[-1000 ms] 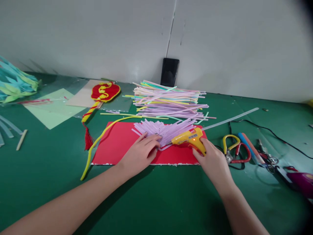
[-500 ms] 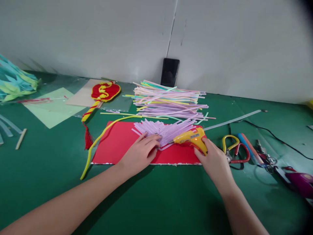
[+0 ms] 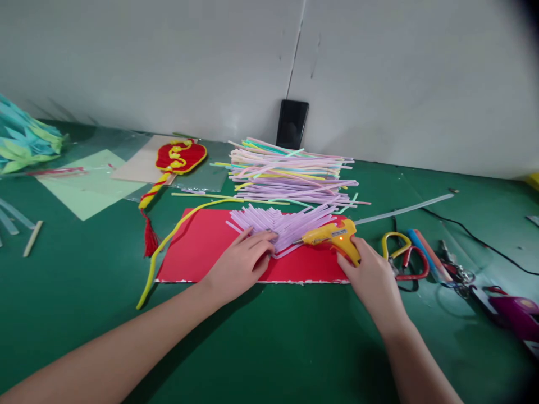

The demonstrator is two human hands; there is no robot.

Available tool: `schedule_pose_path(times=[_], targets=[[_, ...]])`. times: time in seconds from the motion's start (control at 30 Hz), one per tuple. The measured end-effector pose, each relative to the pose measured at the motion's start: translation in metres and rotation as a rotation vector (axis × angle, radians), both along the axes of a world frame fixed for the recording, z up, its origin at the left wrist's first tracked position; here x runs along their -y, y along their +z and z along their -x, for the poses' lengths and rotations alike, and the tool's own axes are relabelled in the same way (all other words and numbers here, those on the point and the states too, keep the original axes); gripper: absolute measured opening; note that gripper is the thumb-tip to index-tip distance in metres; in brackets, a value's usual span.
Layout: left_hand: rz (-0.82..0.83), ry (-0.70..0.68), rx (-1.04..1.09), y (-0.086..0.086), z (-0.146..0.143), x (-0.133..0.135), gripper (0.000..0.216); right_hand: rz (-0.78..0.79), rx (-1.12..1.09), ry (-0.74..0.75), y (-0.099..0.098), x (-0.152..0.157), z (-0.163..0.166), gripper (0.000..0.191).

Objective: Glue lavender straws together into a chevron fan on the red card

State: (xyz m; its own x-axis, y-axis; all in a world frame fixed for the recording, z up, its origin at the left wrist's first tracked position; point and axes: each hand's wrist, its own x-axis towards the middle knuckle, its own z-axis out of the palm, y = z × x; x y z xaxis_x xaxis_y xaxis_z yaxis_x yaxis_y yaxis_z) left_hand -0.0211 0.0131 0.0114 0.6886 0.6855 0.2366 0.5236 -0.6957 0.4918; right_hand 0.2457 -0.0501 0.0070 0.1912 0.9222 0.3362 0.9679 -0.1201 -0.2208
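Note:
A red card lies on the green table, with a fan of lilac straws stuck on its far right part. My left hand rests flat on the card, fingertips pressing the lower edge of the lilac straws. My right hand grips the handle of a yellow glue gun, whose nozzle points left at the straws and whose small light glows orange. A clear glue stick juts from the back of the gun to the right.
A pile of pastel straws lies behind the card. A yellow pipe cleaner curves along the card's left. A red and yellow ornament, pale sheets, scissors, pens, a black cable and a phone surround them.
The glue gun and my right hand have drawn slightly right, away from my left hand, and the glue stick behind it has dropped to a flatter angle. My left hand stays put.

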Motion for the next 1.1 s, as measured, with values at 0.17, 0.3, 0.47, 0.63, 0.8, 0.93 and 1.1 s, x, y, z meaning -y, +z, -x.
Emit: schedule_pose_path(times=[0.17,0.3,0.47,0.63,0.8,0.93,1.1], targets=[[-0.007,-0.004,-0.004,0.0001,0.0001,-0.0006,0.016,0.012,-0.009,-0.015,0.0011,-0.0001,-0.0006,0.037],[-0.006,-0.002,-0.007,-0.0008,0.0002,-0.0012,0.015,0.019,-0.011,-0.03,0.0016,-0.0006,-0.0011,0.037],[-0.001,0.002,-0.003,-0.002,0.001,-0.0011,0.016,0.036,-0.025,-0.05,0.0012,-0.0014,-0.0026,0.039],[-0.007,-0.002,-0.006,-0.0022,0.001,-0.0006,0.016,0.055,-0.038,-0.086,0.0021,-0.0018,-0.0022,0.041],[-0.005,-0.003,-0.008,-0.0029,0.0012,-0.0006,0.016,0.064,-0.044,-0.113,0.0045,-0.0016,-0.0014,0.041],[-0.011,-0.007,-0.001,-0.0038,0.0006,-0.0017,0.016,0.071,-0.033,-0.146,0.0058,-0.0012,-0.0023,0.04],[-0.012,-0.002,-0.004,-0.003,-0.0005,-0.0017,0.016,0.088,-0.009,-0.159,0.0064,-0.0003,-0.0039,0.039]])
